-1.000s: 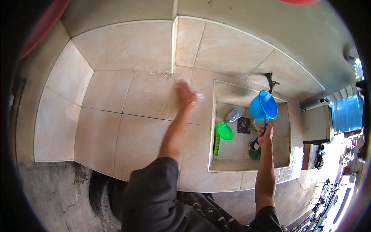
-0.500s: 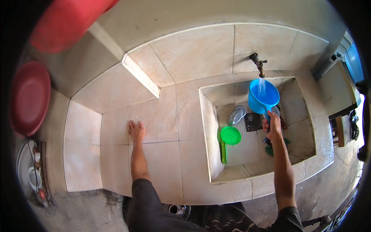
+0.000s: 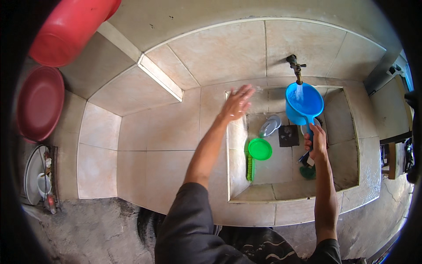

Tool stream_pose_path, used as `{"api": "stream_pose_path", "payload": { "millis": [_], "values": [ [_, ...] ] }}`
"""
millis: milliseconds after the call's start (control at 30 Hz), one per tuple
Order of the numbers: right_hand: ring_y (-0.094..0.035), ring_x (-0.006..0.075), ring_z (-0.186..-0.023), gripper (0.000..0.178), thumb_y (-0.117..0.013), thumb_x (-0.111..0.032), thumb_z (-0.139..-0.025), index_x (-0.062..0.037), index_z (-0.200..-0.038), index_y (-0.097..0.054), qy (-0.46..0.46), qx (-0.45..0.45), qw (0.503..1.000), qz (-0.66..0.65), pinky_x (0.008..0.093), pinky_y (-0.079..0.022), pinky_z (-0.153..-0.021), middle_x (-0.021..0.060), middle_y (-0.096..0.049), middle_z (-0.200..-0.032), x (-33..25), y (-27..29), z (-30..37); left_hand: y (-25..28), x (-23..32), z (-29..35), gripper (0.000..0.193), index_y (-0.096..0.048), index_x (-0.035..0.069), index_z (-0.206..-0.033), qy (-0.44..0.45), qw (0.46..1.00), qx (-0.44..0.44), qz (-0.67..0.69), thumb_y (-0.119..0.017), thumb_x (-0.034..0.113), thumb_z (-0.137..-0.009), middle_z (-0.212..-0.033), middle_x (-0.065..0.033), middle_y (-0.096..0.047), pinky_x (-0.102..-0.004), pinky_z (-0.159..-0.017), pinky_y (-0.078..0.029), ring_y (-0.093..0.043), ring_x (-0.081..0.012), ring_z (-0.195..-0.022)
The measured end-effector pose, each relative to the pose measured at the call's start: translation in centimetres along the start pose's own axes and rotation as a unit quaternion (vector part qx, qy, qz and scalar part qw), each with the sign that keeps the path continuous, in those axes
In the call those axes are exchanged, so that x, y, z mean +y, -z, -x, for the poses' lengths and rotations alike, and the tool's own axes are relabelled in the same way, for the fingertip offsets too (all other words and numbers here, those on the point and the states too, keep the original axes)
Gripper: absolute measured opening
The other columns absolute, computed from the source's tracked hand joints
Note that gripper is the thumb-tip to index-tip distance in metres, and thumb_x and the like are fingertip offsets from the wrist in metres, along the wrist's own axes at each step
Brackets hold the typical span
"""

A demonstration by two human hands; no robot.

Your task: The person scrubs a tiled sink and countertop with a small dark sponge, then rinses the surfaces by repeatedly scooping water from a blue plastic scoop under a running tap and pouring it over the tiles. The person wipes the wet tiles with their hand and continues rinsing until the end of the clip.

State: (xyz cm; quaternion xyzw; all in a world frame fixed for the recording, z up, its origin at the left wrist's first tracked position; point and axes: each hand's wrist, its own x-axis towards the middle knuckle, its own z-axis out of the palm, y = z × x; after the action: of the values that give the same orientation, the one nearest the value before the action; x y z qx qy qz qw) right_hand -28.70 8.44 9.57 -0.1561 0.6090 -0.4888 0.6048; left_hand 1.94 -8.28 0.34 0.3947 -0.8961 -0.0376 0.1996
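Note:
My right hand (image 3: 317, 140) is closed round the handle of a blue water dipper (image 3: 304, 115), holding it in the tiled sink (image 3: 232, 176). Water runs from the brass tap (image 3: 295, 69) on the wall into the dipper. My left hand (image 3: 238, 102) is over the sink's far left corner, fingers stretched out and empty, a little smeared by motion. Below in the basin are a green round dish (image 3: 260, 149), a green brush (image 3: 250, 168), grey rounded pieces (image 3: 270, 126) and a dark square plate (image 3: 289, 136). Items under my right hand are partly hidden.
Wet-looking tiled counter (image 3: 173, 132) spreads left of the sink, bounded by a low tiled wall. A red container (image 3: 68, 33) and a dark red oval basin (image 3: 41, 103) are at the far left. Dishes with a white cup (image 3: 44, 184) lie below them.
My left hand has lifted off the counter and swung right to the sink's far left corner. The dipper stays under the running tap in my right hand.

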Motion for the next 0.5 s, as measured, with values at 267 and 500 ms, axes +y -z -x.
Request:
{"api": "stream_pose_path", "payload": {
  "millis": [267,500],
  "values": [
    [-0.034,0.0080,-0.039,0.015,-0.047,-0.025,-0.089,-0.0147,-0.082,-0.039,-0.003,-0.027,1.000,0.006,0.0238,-0.025,-0.033,0.0008,-0.042,-0.057,0.6,1.7,-1.4,4.6,-13.2,10.0,0.061,-0.032,-0.015,-0.126,0.358,0.922,-0.032,-0.145,-0.048,0.030,-0.087,-0.134,-0.0298,-0.031,-0.0431,-0.108,-0.021,-0.026,-0.0381,-0.128],
    [-0.035,0.0076,-0.039,0.016,-0.048,-0.026,-0.088,-0.0140,-0.081,-0.041,0.006,0.000,1.000,0.022,0.0231,-0.027,-0.033,0.0010,-0.043,-0.057,0.0,2.1,-0.1,0.0,-9.4,4.2,0.073,-0.024,-0.012,-0.133,0.409,0.905,0.003,-0.115,-0.040,0.043,-0.087,-0.143,-0.0265,-0.017,-0.0437,-0.111,-0.010,-0.012,-0.0372,-0.135]
  ]
}}
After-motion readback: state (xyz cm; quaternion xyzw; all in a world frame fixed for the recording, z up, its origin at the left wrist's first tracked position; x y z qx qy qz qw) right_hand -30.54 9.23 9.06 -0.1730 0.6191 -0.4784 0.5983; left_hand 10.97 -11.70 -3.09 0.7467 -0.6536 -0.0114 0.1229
